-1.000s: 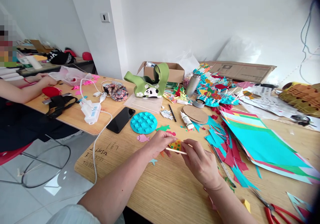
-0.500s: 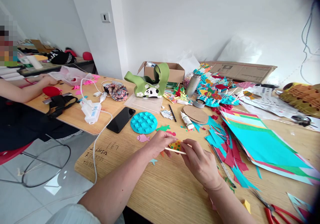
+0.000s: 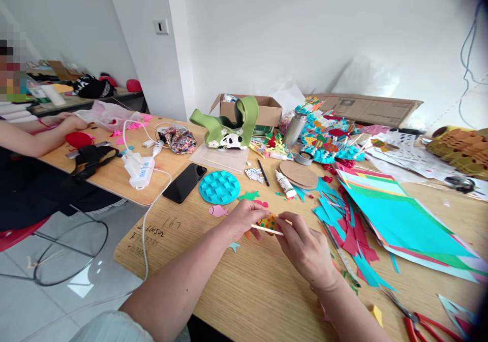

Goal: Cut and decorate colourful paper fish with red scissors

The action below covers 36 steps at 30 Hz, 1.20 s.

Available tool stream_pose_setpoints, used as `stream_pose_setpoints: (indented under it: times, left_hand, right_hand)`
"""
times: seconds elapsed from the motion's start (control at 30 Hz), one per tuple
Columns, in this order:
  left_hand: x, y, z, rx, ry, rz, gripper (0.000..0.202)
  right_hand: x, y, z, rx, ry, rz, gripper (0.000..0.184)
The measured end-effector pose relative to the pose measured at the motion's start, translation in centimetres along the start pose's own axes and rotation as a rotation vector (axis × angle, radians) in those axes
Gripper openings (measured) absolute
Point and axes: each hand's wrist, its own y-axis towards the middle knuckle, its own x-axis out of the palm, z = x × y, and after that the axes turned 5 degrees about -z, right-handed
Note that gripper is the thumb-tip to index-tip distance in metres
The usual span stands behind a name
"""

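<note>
The left hand was curled closed on a stick and a piece of dotted paper, and the right hand pinched them from the other side, just above the table, near a teal disc and paper scraps

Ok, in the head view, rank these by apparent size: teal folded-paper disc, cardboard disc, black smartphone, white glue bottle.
Largest to smallest:
1. The teal folded-paper disc and the cardboard disc look alike; the cardboard one lies farther away, so I can't rank them.
2. The black smartphone.
3. The white glue bottle.
</note>
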Motion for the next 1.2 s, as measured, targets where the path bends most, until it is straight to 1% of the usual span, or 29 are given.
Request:
stream_pose_setpoints:
  times: [0.23,0.63,1.07,1.2]
  left_hand:
    - [-0.02,-0.03,-0.01,-0.011,0.016,-0.017,0.043]
    - [-0.05,0.00,-0.11,0.010,0.021,-0.026,0.044]
    - [0.02,-0.10,0.11,-0.008,0.033,-0.005,0.033]
    - [0.00,-0.05,0.10,-0.002,0.030,0.032,0.033]
  right_hand:
    - [-0.04,-0.02,0.00,0.001,-0.013,-0.008,0.017]
    - [-0.01,0.18,-0.06,0.006,-0.019,-0.020,0.017]
    - [-0.12,0.36,-0.24,0.024,-0.030,-0.067,0.018]
    - [-0.18,0.40,-0.44,0.066,0.033,-0.091,0.020]
